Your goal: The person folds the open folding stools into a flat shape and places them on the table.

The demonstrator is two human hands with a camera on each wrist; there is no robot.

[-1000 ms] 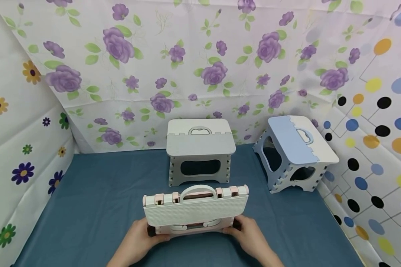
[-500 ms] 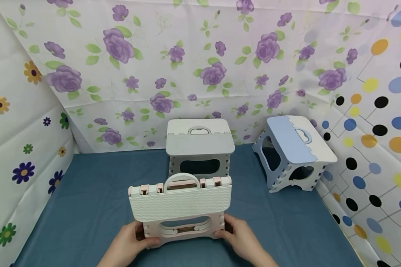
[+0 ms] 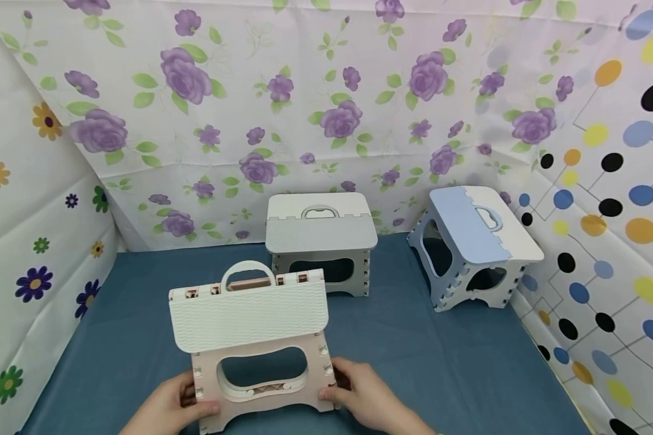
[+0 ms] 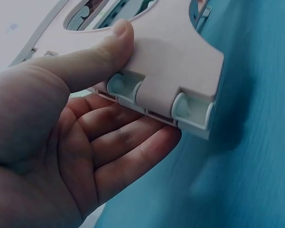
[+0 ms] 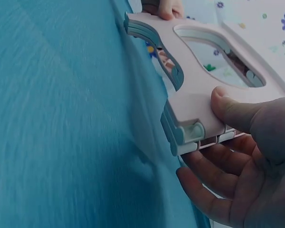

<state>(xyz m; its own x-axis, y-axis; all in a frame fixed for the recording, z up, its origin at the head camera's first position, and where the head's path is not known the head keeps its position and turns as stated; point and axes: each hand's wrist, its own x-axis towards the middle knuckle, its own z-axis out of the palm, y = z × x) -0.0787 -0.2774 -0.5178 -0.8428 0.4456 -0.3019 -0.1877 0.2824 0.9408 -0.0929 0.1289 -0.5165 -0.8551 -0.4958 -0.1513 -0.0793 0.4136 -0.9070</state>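
Observation:
A folded pink-and-white folding stool (image 3: 250, 314) is held upright at the front of the table, its white carrying handle at the top and pale pink leg panel facing me. My left hand (image 3: 171, 402) grips its lower left edge, thumb on the front panel and fingers behind. At the lower right edge my right hand (image 3: 361, 393) holds it the same way. In the left wrist view, the left thumb presses the pink panel (image 4: 166, 47) while the fingers lie along the underside. The right wrist view shows the right hand (image 5: 242, 142) pinching the stool's corner above the cloth.
A grey-and-white stool (image 3: 321, 232) stands unfolded behind the held one, partly hidden by it. To its right is an unfolded blue-and-white stool (image 3: 473, 235), set at an angle. Blue cloth (image 3: 413, 338) covers the table, with patterned sheets (image 3: 305, 90) hanging around three sides.
Both hands have carried the pink-and-white stool to the left and lifted it, tipping it so that more of its pink leg panel shows. The other two stools stay in place.

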